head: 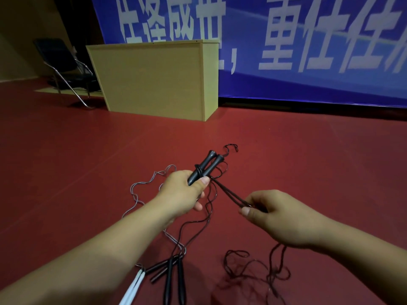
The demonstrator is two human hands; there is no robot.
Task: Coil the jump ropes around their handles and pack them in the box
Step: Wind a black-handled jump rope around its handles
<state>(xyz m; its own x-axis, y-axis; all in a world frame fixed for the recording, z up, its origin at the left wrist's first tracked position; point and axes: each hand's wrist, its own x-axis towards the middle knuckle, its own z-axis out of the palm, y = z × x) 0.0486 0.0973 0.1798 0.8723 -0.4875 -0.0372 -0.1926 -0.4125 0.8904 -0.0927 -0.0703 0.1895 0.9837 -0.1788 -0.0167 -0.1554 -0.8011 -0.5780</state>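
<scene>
My left hand (184, 192) grips a pair of black jump-rope handles (208, 166) held side by side, pointing away from me, with a turn or two of dark rope around their middle. My right hand (273, 214) pinches the doubled dark rope (229, 194), which runs taut from the handles to my fingers. The slack of that rope trails below my right wrist into a loose tangle (253, 269) on the red floor. No packing box shows in view.
Several other handles lie on the floor near me: black ones (175, 280) and a white pair (134, 287), with a grey rope (143, 188) looping left. A wooden cabinet (158, 78), a black chair (66, 69) and a blue banner (308, 47) stand beyond.
</scene>
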